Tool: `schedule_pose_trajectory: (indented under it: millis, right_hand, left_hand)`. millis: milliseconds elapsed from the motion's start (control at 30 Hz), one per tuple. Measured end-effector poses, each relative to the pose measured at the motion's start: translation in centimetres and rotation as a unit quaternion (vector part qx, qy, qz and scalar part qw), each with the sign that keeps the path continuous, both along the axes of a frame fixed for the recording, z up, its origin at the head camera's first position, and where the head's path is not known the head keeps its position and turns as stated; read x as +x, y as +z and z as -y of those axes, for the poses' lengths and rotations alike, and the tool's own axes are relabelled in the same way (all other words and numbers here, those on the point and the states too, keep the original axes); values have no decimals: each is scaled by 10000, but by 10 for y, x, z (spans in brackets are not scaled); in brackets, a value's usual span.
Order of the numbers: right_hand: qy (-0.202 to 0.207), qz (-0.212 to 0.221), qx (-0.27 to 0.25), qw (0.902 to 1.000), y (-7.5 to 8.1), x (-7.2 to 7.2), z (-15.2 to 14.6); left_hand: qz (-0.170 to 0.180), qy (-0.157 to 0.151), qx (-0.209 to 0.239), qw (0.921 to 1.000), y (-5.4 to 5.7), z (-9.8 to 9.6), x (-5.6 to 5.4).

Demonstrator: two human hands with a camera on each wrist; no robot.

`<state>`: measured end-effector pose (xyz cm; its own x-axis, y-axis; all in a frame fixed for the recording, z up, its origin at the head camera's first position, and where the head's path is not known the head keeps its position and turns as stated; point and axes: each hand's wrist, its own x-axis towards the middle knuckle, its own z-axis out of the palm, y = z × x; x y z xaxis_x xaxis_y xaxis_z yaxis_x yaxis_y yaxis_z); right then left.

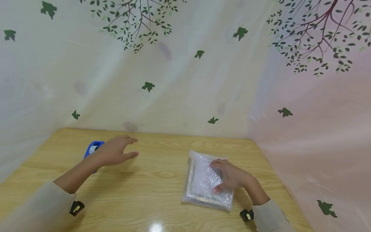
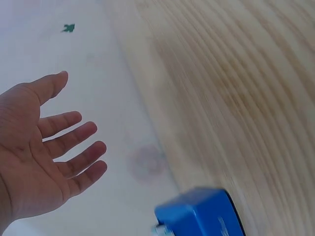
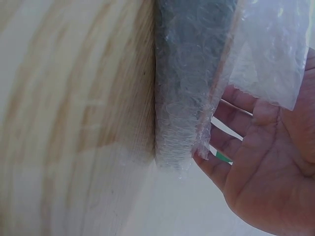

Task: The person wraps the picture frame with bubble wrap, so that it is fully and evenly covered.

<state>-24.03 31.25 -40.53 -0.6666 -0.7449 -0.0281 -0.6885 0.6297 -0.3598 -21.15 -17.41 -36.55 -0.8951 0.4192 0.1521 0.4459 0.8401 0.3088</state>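
A flat rectangular package in bubble wrap (image 1: 200, 180) lies on the wooden table, right of the middle. On its top face rests my right hand (image 1: 233, 175), thumb and fingers spread apart. The right wrist view shows that hand's fingers (image 3: 231, 123) touching the wrap, partly hidden by a loose flap (image 3: 275, 54). My left hand (image 1: 116, 150) hovers above the left side of the table, palm inward, holding nothing. Beside and partly behind the left forearm stands a blue object (image 1: 94, 148) with a whitish part, possibly a tape dispenser. Its blue side (image 2: 197, 216) shows in the left wrist view.
The light wood table (image 1: 162, 180) meets a pale curtain (image 1: 174, 106) printed with leaves and branches along its back and right edges. Black bands (image 1: 76, 208) are worn at both sleeve cuffs.
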Motion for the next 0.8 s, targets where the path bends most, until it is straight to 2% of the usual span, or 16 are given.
schedule_pose_trajectory:
  millis: [200,433,600,800]
  right_hand:
    - [76,-54,16,10000,2,1,0]
    - [0,66,43,10000,5,4,2]
    - [-123,204,108,9997,5,7,3]
    - [-209,332,99,9992,7,8,2]
  left_hand:
    - [59,279,162,9995,4,38,15]
    - [211,709,293,9968,-2,78,25]
    - [556,1170,553,9900,-7,99,35]
    - [644,1659,746,9812,-13,116,44]
